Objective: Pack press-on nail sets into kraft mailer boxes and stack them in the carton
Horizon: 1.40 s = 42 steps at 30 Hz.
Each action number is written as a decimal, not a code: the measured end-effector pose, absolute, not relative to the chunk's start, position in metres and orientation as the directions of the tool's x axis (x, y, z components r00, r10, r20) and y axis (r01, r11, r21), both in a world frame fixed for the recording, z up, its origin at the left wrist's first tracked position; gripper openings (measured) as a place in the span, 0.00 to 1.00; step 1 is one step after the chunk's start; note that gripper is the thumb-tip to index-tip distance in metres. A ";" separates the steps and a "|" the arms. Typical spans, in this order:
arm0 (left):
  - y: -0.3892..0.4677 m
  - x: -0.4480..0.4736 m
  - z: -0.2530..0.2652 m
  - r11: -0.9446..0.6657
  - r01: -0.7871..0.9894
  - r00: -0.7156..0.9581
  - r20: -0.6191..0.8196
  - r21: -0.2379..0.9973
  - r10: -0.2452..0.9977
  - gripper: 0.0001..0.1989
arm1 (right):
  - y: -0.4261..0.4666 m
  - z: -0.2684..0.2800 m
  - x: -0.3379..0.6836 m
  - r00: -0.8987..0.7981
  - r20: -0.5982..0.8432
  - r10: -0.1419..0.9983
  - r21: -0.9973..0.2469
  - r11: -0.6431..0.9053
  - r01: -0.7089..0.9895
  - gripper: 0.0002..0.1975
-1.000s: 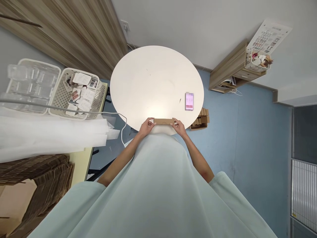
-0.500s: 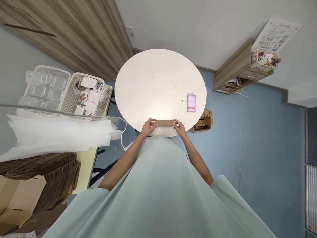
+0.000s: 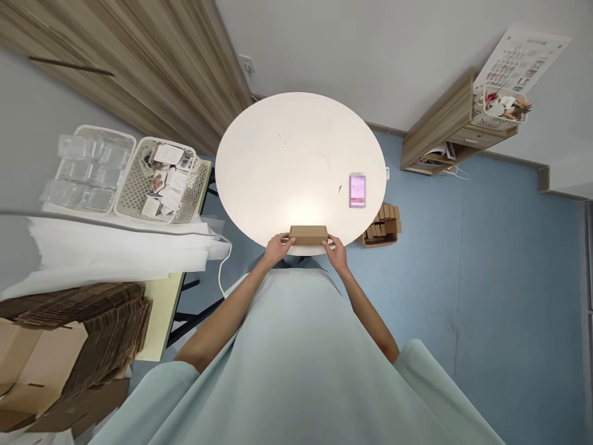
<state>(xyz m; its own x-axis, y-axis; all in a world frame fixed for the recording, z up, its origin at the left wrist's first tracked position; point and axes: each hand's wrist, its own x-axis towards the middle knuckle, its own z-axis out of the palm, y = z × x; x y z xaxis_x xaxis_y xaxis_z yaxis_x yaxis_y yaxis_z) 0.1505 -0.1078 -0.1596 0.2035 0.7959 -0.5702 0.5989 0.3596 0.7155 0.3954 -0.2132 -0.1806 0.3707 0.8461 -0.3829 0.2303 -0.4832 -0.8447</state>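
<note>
A small brown cardboard box (image 3: pixel 308 235), closed, is at the near edge of the round white table (image 3: pixel 296 130). My left hand (image 3: pixel 278 246) grips its left end, thumb on the near side and fingers at the end. At the opposite end, my right hand (image 3: pixel 336 252) holds the box in the same way. Its broad top face and near side both show. To the right on the table lies a phone (image 3: pixel 357 190) with a blurred pink screen.
An open carton (image 3: pixel 380 241) of small boxes stands on the floor, right of the table. The left side table carries white baskets (image 3: pixel 134 185), white sheets (image 3: pixel 120 250) and stacked flat cardboard (image 3: pixel 106 334). A cable (image 3: pixel 139 227) crosses there. A wooden cabinet (image 3: pixel 440 133) stands at back right.
The box has tipped so its broad top now shows, where only a narrow side was visible before. Both hands have stayed on its ends and shifted slightly toward me.
</note>
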 end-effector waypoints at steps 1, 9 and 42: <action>-0.114 0.150 -0.161 0.368 0.600 0.198 -0.577 0.710 0.793 0.21 | -0.221 -0.182 0.392 0.379 -0.385 0.842 -0.842 -0.488 0.231 0.28; -0.146 0.149 -0.179 0.462 0.576 0.158 -0.647 0.674 0.746 0.15 | -0.254 -0.194 0.373 0.432 -0.493 0.755 -0.789 -0.597 0.144 0.28; -0.289 0.242 -0.147 0.595 0.291 0.337 -0.662 0.749 0.669 0.15 | -0.452 -0.109 0.424 0.665 -0.505 0.550 -0.850 -0.452 -0.271 0.33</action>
